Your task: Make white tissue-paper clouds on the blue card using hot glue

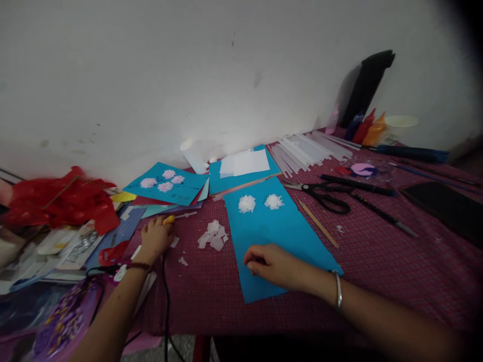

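The left hand (158, 234) lies palm down over a yellow tool (169, 219), hiding nearly all of it; only its front shows past the knuckles. With the hand's back upward, I cannot tell whether its fingers are closed round the tool. A black cord (166, 296) runs from beneath that hand over the edge of the worktop (199, 286), its lower end cut off. A pale stick (185, 214) lies just beyond the tool; whether they touch is hard to make out.

The right hand (275, 266) is above the lower part of a blue sheet (260, 234), covering some of it. Its fingers are curled, forefinger and thumb near each other; I cannot tell whether the tips meet or pinch anything. The sheet is on the worktop in front of the person, with two white tufts (246, 203) side by side near its far end. Left of it lies a heap of scraps (214, 235), overlapping so that single edges blur together.

Both forearms are cut off below. Farther back, white paper (251, 163) hides the middle of another blue sheet. At right, a dark slab (445, 206) runs out of view and scissors (328, 196) partly overlap a black pen. A bowl (81, 322) is cut off at lower left. Any print on the packet (81, 246) or the bottles (365, 128) is too blurred to read
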The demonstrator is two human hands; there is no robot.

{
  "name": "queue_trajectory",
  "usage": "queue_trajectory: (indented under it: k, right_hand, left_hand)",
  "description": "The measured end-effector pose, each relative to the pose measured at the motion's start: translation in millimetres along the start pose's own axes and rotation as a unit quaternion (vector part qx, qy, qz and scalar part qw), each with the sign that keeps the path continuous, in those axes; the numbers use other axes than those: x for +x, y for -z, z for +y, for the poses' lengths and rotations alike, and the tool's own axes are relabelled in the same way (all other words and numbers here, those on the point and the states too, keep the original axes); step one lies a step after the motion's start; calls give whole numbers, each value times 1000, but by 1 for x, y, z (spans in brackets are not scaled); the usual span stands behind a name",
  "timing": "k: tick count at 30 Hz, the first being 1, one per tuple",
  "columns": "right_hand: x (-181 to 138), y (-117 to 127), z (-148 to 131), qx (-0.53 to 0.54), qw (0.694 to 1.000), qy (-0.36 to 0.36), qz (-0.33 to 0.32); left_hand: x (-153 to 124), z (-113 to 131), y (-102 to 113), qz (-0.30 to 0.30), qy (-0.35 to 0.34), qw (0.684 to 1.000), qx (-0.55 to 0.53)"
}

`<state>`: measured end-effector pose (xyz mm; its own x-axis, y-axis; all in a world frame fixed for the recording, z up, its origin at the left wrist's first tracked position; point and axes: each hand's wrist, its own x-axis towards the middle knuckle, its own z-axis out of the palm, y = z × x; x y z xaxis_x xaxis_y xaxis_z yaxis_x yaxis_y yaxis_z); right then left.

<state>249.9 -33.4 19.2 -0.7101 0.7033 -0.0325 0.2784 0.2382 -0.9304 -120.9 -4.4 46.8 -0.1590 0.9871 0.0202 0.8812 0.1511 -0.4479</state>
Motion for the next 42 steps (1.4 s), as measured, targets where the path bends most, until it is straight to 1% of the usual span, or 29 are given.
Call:
queue_trajectory:
  k: [4, 8, 11, 14, 18, 20, 25, 30, 33, 38, 42]
  right_hand:
    - [0, 0, 1, 1, 1000, 4, -2]
    - [1, -1, 2, 6, 1000, 3, -2]
    - [2, -1, 1, -4, 1000, 1, -2]
    - [2, -2, 1, 1, 1000, -7, -1]
    - [2, -3, 6, 25, 1000, -4, -4]
    - [2, -4, 8, 13, 1000, 2, -2]
    - [0, -2, 7, -13, 1000, 12, 2]
    - [-1, 0, 1, -18, 1000, 7, -7]
    - [-1, 0, 1, -23, 1000, 9, -5]
    - [1, -2, 4, -20, 1000, 17, 1]
    - [2, -2, 4, -17, 1000, 15, 4]
  left_hand:
    - [-4, -1, 2, 18, 6, 1000, -1]
    - [-16, -7, 11, 25, 30, 999, -6]
    - [-19, -9, 18, 0, 6, 1000, -9]
    - [-14, -6, 18, -38, -25, 999, -14]
    - [-2, 2, 10, -91, -20, 995, -22]
    - [3, 5, 7, -103, -11, 994, -24]
    - [6, 7, 11, -92, -4, 995, -30]
    - [-1, -13, 21, -96, 1, 992, -82]
    - [-7, -20, 22, -104, -3, 988, -113]
    - [-11, -11, 18, -108, -29, 986, -124]
    - [-13, -6, 19, -106, -49, 987, -115]
